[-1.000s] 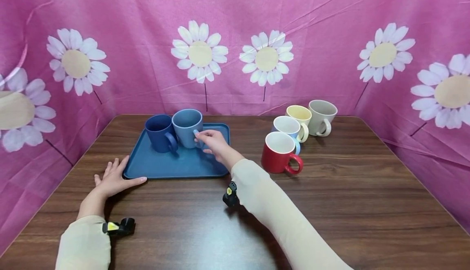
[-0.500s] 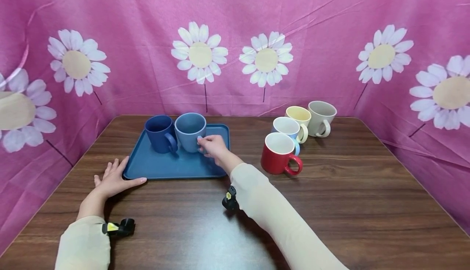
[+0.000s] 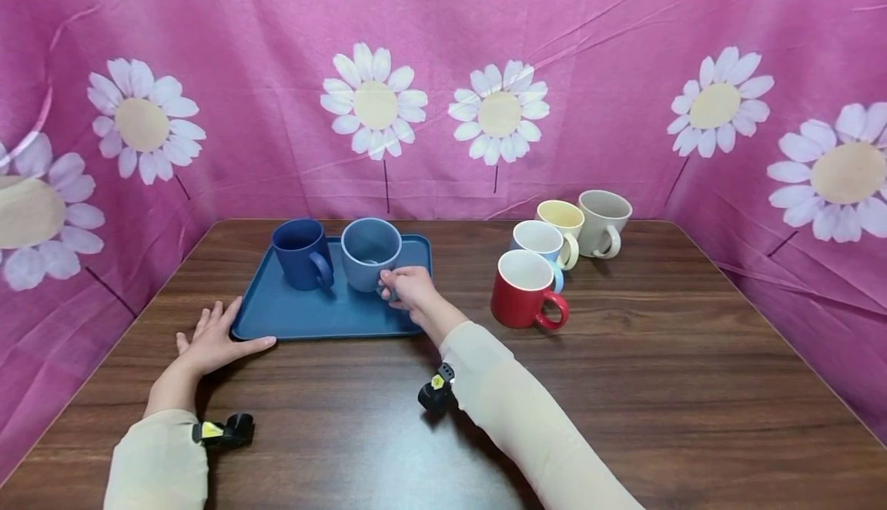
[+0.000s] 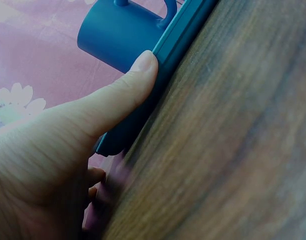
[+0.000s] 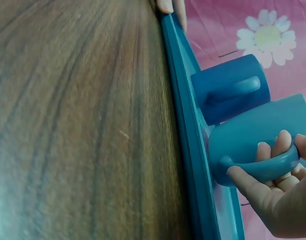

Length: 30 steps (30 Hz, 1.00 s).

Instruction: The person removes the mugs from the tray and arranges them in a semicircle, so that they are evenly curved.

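Note:
My right hand (image 3: 413, 292) grips the handle of a light blue mug (image 3: 363, 260) on the blue tray (image 3: 319, 319). The right wrist view shows the fingers curled round the mug handle (image 5: 267, 168), and the mug's base at the tray surface. To its left on the tray stands a dark blue mug (image 3: 296, 260), upright, with a gap between the two. My left hand (image 3: 213, 342) rests at the tray's front left corner with fingers spread. In the left wrist view its thumb (image 4: 118, 92) lies straight against the tray rim (image 4: 167, 50).
Right of the tray stand a red mug (image 3: 518, 298), a pale blue mug (image 3: 537, 236), a yellow mug (image 3: 564, 217) and a grey mug (image 3: 601, 225), close together. A pink flowered cloth (image 3: 443, 1) rises behind the wooden table (image 3: 658, 371).
My right hand has moved the light blue mug right and slightly toward the front of the tray, away from the dark blue mug. The left hand has stayed in place.

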Each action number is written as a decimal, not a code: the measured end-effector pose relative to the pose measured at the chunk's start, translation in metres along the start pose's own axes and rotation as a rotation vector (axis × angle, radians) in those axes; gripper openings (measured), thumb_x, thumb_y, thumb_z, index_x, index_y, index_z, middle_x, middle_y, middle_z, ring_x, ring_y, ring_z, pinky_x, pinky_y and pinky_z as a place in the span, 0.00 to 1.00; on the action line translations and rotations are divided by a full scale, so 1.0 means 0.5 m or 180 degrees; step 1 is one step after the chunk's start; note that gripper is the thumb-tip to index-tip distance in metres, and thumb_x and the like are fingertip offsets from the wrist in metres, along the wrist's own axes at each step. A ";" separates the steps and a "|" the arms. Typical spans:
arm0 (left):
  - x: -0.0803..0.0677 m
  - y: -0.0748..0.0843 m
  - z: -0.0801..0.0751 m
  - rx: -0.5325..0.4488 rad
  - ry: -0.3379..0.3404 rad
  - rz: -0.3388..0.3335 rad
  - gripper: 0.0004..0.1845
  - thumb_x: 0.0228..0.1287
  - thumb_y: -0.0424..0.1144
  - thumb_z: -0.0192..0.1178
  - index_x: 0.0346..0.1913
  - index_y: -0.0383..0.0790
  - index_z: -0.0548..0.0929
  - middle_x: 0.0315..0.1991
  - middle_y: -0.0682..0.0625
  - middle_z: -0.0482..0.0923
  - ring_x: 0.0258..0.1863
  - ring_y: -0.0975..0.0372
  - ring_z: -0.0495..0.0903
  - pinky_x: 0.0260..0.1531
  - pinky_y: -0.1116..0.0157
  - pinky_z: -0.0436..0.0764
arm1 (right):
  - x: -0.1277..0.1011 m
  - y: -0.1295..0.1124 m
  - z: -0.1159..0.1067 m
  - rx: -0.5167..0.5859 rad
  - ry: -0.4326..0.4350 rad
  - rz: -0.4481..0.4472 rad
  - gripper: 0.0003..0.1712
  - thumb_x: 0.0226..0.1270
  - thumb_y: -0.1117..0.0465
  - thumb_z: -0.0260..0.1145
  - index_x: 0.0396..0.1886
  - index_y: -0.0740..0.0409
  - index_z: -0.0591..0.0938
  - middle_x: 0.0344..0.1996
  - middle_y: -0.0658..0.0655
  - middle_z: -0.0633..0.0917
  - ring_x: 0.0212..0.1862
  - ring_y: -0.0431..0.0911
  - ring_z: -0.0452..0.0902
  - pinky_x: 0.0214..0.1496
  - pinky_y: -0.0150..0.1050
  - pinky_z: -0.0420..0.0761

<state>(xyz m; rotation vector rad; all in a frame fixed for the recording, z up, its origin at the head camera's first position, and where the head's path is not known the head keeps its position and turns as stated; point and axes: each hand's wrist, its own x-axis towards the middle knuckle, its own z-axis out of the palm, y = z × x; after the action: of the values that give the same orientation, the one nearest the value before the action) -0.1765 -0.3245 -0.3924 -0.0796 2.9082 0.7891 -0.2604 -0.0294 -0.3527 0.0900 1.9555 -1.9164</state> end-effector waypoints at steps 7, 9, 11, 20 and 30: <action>0.002 0.000 0.002 -0.0017 -0.0001 0.0004 0.56 0.46 0.63 0.56 0.65 0.33 0.38 0.60 0.24 0.31 0.58 0.37 0.26 0.40 0.33 0.27 | -0.007 -0.003 -0.009 0.0150 0.0019 -0.0001 0.14 0.62 0.62 0.56 0.29 0.72 0.78 0.11 0.54 0.72 0.21 0.43 0.69 0.42 0.47 0.73; 0.003 -0.001 0.002 -0.0013 0.0007 0.0011 0.56 0.46 0.63 0.56 0.65 0.33 0.38 0.60 0.24 0.31 0.58 0.37 0.26 0.40 0.33 0.27 | -0.011 -0.006 -0.012 0.0154 0.0006 -0.0008 0.13 0.61 0.63 0.56 0.28 0.72 0.77 0.11 0.54 0.72 0.20 0.43 0.69 0.43 0.49 0.72; 0.003 -0.002 0.002 -0.0016 0.0012 0.0016 0.56 0.46 0.63 0.56 0.65 0.34 0.38 0.60 0.24 0.31 0.58 0.37 0.26 0.40 0.33 0.27 | -0.016 -0.008 -0.016 0.0147 -0.0006 -0.0011 0.13 0.61 0.63 0.56 0.29 0.73 0.77 0.11 0.54 0.72 0.20 0.43 0.70 0.43 0.49 0.72; 0.001 -0.006 0.003 -0.0048 0.0008 0.0015 0.56 0.46 0.62 0.56 0.65 0.33 0.37 0.60 0.24 0.31 0.58 0.37 0.25 0.39 0.33 0.27 | -0.056 -0.027 -0.038 0.0264 -0.0126 0.0014 0.11 0.60 0.64 0.57 0.29 0.71 0.77 0.11 0.54 0.72 0.19 0.42 0.70 0.45 0.51 0.71; 0.000 -0.006 0.001 -0.0035 -0.0002 0.0015 0.56 0.47 0.62 0.56 0.65 0.33 0.37 0.60 0.24 0.30 0.58 0.37 0.24 0.39 0.33 0.26 | -0.131 -0.043 -0.077 0.0146 -0.0466 -0.0128 0.11 0.59 0.65 0.57 0.30 0.73 0.76 0.11 0.54 0.73 0.20 0.42 0.71 0.44 0.53 0.70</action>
<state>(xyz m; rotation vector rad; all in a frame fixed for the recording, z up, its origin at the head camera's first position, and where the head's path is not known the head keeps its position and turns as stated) -0.1762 -0.3267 -0.3941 -0.0738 2.9047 0.8059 -0.2161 0.0216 -0.3119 -0.0754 1.8312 -1.9358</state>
